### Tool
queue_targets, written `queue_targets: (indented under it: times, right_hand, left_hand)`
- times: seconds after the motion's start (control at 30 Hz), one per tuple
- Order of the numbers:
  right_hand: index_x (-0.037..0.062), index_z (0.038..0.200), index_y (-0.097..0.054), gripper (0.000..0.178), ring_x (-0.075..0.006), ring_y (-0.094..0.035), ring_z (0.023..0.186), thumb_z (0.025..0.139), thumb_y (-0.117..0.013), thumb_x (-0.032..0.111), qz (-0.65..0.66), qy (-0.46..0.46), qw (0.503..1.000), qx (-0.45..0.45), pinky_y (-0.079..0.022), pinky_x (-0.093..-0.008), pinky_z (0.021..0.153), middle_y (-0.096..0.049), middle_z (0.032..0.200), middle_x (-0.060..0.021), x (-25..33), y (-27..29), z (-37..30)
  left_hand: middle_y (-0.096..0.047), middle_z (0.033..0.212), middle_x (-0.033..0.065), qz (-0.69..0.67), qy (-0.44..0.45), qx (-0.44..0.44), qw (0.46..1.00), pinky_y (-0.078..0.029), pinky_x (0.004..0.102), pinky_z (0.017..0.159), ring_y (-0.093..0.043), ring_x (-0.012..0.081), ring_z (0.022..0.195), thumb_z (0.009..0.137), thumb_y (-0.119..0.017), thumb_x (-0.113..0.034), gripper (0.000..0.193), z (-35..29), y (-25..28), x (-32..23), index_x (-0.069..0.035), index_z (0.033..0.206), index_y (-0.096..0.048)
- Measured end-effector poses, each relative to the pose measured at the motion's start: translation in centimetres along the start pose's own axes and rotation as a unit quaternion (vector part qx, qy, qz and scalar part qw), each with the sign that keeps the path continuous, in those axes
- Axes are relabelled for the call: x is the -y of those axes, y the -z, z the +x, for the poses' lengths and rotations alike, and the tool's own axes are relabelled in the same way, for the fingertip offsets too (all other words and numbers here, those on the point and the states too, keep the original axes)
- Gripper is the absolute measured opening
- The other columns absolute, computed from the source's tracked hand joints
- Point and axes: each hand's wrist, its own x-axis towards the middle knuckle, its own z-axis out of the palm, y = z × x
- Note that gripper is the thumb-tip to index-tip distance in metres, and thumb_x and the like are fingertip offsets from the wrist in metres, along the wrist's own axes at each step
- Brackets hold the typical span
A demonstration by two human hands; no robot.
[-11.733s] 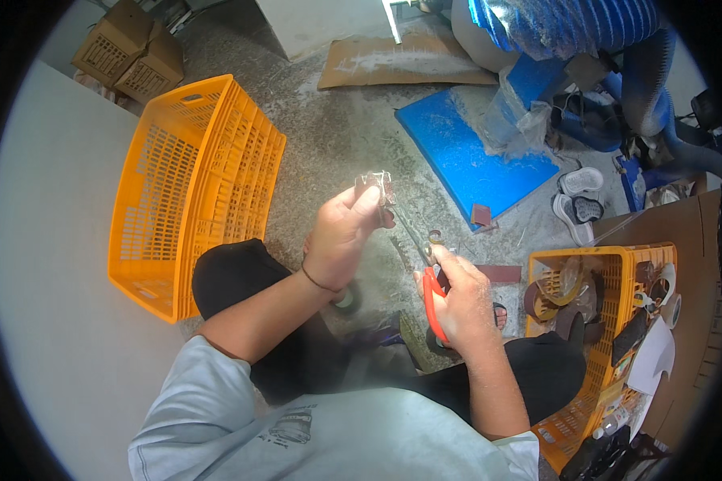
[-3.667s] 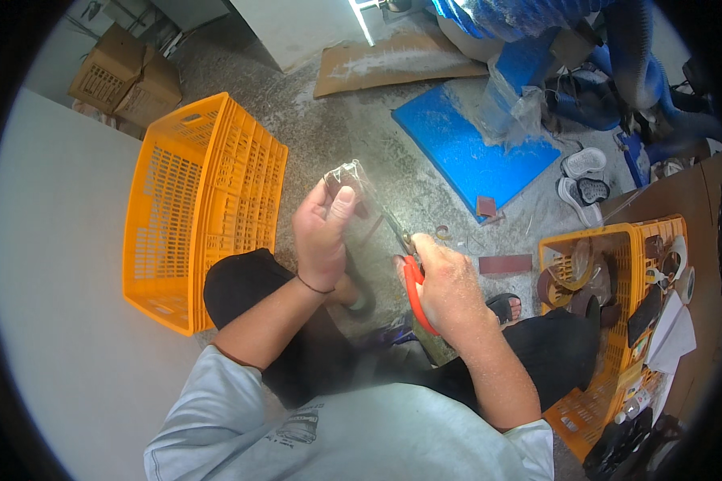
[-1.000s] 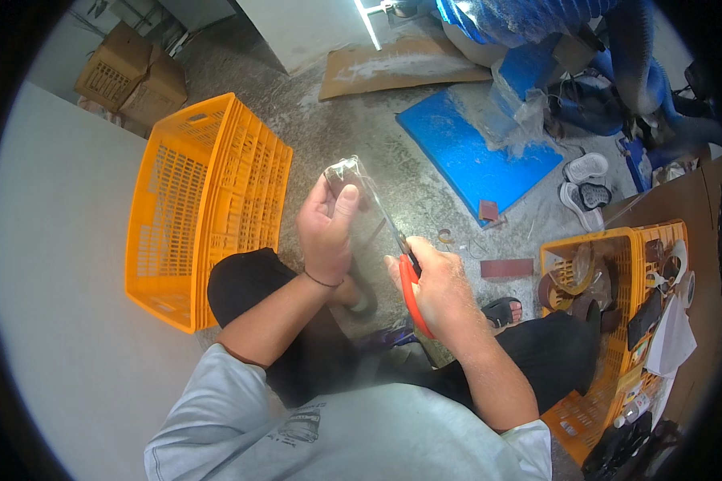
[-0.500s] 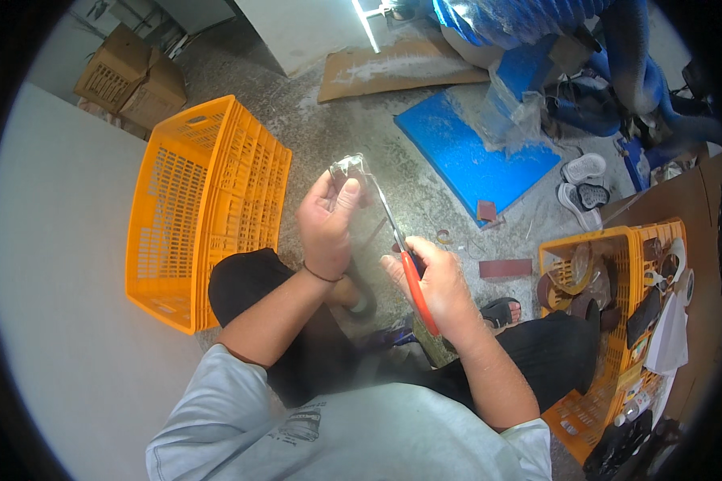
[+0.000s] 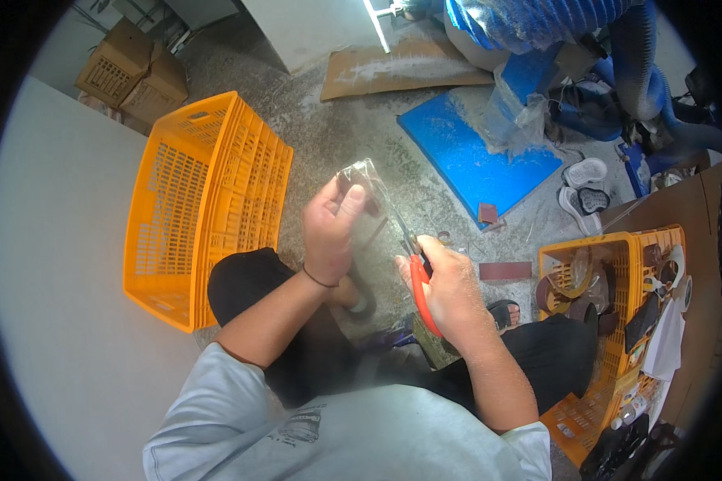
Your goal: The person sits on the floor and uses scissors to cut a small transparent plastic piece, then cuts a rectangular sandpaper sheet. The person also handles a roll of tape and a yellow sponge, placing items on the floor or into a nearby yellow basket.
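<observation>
My left hand point(image 5: 331, 228) is closed, pinching a clear, shiny piece of plastic film point(image 5: 367, 171) between thumb and fingers. Something brownish shows behind or inside the film; I cannot make out which. In my right hand point(image 5: 449, 289) is a pair of red-handled scissors point(image 5: 422, 297), gripped with the fingers wrapped round the handles. Their metal end points up and left toward the film. Glare and the thin clear edges hide whether the blades touch it. Both hands hang over the floor, in front of my knees.
Yellow stacked crates point(image 5: 241, 192) stand at my left. A yellow crate point(image 5: 630, 240) with sanding belts and scraps stands on the right. Ahead lie a blue board point(image 5: 473, 160), cardboard point(image 5: 409, 68) and white shoe soles point(image 5: 584, 171). A dark red strip point(image 5: 505, 271) rests on the floor.
My right hand and the scissors have shifted slightly right and down. The film in my left hand now looks flatter and more spread; that hand has moved a little to the right.
</observation>
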Motion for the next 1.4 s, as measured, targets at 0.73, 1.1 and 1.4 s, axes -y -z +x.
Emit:
queue_targets:
  times: [0.73, 1.1, 1.4]
  right_hand:
    - [0.0010, 0.106, -0.062, 0.027, -0.0306, -0.063, 0.068, 0.088, -0.073, 0.019, -0.066, 0.016, 0.997, -0.048, -0.048, -0.0407, 0.063, -0.062, 0.076, -0.0162, -1.5, -0.6, -0.6]
    - [0.0008, 0.106, -0.059, 0.025, -0.0418, -0.064, 0.080, 0.090, -0.070, 0.018, -0.069, 0.008, 0.998, 0.007, -0.049, -0.0466, 0.067, -0.063, 0.084, -0.0227, -2.1, 0.0, -0.1]
    - [-0.0017, 0.095, -0.061, 0.021, -0.0259, -0.056, 0.059, 0.092, -0.068, 0.018, 0.046, -0.030, 0.997, 0.048, -0.045, -0.0384, 0.060, -0.058, 0.068, -0.0191, -0.7, 1.3, 0.0]
  left_hand:
    - [-0.068, 0.096, 0.0040, -0.033, 0.048, 0.020, 0.998, -0.048, 0.0270, 0.082, -0.061, 0.0107, 0.087, 0.100, -0.059, -0.026, 0.032, -0.1, -0.4, -0.1, 0.001, 0.117, -0.064]
    - [-0.067, 0.103, 0.0029, -0.061, 0.088, 0.032, 0.994, -0.050, 0.0274, 0.083, -0.061, 0.0106, 0.089, 0.100, -0.060, -0.025, 0.030, -0.2, -0.2, -0.9, 0.000, 0.116, -0.065]
    - [-0.064, 0.101, 0.0040, -0.020, 0.102, 0.059, 0.993, -0.047, 0.0271, 0.085, -0.058, 0.0109, 0.090, 0.102, -0.056, -0.023, 0.030, 0.0, 0.4, -1.3, 0.002, 0.116, -0.061]
